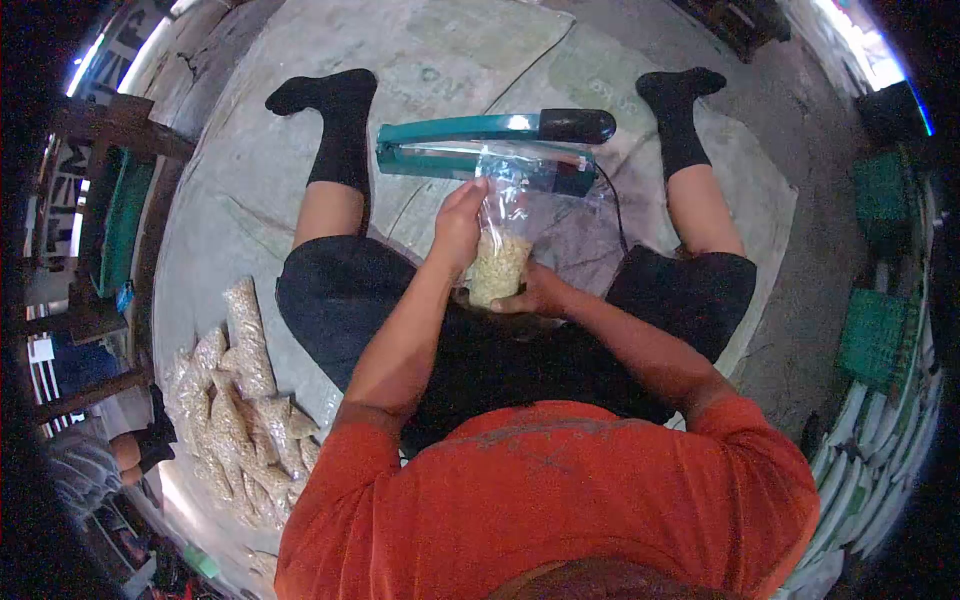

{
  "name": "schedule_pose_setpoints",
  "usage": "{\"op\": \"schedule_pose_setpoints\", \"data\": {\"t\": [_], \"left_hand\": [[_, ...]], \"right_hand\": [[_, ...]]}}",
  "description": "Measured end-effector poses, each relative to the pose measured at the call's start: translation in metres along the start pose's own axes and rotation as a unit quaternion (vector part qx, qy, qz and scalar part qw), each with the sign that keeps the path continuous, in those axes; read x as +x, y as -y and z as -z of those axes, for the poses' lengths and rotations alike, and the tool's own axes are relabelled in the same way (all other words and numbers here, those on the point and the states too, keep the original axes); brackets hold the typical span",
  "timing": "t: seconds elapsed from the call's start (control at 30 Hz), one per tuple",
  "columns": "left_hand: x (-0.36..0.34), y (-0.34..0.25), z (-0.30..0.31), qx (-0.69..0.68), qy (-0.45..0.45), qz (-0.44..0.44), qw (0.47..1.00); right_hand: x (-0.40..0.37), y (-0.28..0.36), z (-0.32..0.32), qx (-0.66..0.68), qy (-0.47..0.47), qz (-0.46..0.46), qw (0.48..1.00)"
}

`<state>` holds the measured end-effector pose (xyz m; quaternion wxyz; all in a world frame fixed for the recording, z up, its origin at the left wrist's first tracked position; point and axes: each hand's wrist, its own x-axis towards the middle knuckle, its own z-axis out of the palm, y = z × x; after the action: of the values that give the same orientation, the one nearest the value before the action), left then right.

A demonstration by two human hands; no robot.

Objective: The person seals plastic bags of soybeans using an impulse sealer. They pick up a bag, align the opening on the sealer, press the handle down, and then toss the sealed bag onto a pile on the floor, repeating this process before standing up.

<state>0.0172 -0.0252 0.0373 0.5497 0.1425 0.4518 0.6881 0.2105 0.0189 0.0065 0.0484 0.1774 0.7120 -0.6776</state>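
Observation:
A clear plastic bag (502,258), its lower part filled with pale bits, stands upright between my hands. Near its upper left edge my left hand (463,222) pinches the plastic. My right hand (540,292) is wrapped round the filled bottom from the right. The bag's empty top lies over the front of a teal sealer (430,160) with a black handle (577,126). The sealer's arm is raised a little above its base.
Several filled bags (240,420) are piled on the floor sheet (250,215) at the left. My legs in black socks lie either side of the sealer. A dark cord (614,205) runs from its right end. Green crates (872,338) stand at the right.

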Motion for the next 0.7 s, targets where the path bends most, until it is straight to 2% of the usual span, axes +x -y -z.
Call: {"op": "schedule_pose_setpoints", "data": {"t": [0.2,0.3,0.37,0.4,0.6,0.7], "left_hand": [[0.02,0.0,0.005,-0.022,-0.052,0.033,0.998],[0.029,-0.001,0.013,-0.044,-0.035,0.03,0.998],[0.031,-0.005,0.015,-0.037,-0.035,0.047,0.998],[0.035,-0.002,0.02,-0.04,-0.033,0.053,0.997],[0.04,0.005,0.027,-0.036,-0.048,0.076,0.995],[0.042,0.005,0.02,-0.024,-0.057,0.07,0.996]], "right_hand": [[0.016,-0.001,-0.002,0.044,-0.007,0.016,0.999],[0.024,0.008,0.001,0.02,-0.018,0.043,0.999],[0.033,0.001,0.0,0.013,0.007,0.051,0.999],[0.037,0.0,-0.001,-0.031,-0.002,0.079,0.996],[0.039,0.001,0.006,-0.035,0.01,0.036,0.999],[0.045,-0.014,0.008,-0.094,-0.003,0.068,0.993]]}}
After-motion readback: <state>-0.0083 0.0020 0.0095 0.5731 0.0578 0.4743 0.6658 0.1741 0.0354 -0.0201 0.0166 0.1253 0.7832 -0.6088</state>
